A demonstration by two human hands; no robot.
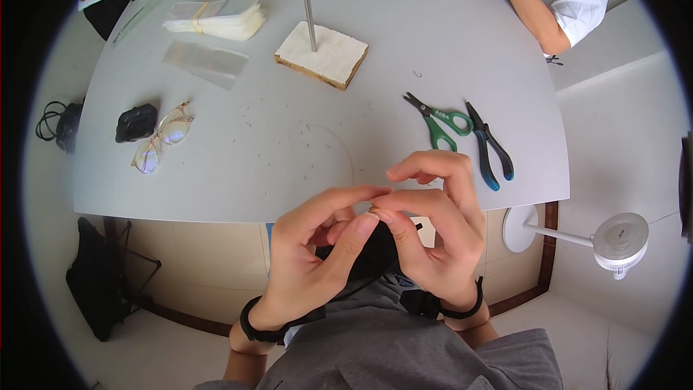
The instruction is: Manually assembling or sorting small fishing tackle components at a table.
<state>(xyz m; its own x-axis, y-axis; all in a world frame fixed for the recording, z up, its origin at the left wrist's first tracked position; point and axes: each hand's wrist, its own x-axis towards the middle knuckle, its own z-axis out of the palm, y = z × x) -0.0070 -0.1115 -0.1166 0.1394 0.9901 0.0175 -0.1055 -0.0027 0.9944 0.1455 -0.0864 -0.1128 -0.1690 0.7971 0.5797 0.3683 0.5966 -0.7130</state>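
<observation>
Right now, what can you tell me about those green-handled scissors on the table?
The scissors have short, dark, metal-looking blades, apparently slightly parted, and two green, plastic-looking loops. They lie on the grey table, blades pointing toward the view's upper left. Pliers lie just right of them; whether they touch is unclear. The right hand appears close below the lower loop, without gripping it.

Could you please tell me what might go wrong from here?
The left hand and right hand come close at the fingertips; anything pinched there is hard to see and could slip. The small hook on the table might prick someone. The scissors lie just beyond the right hand, which might knock them.
</observation>
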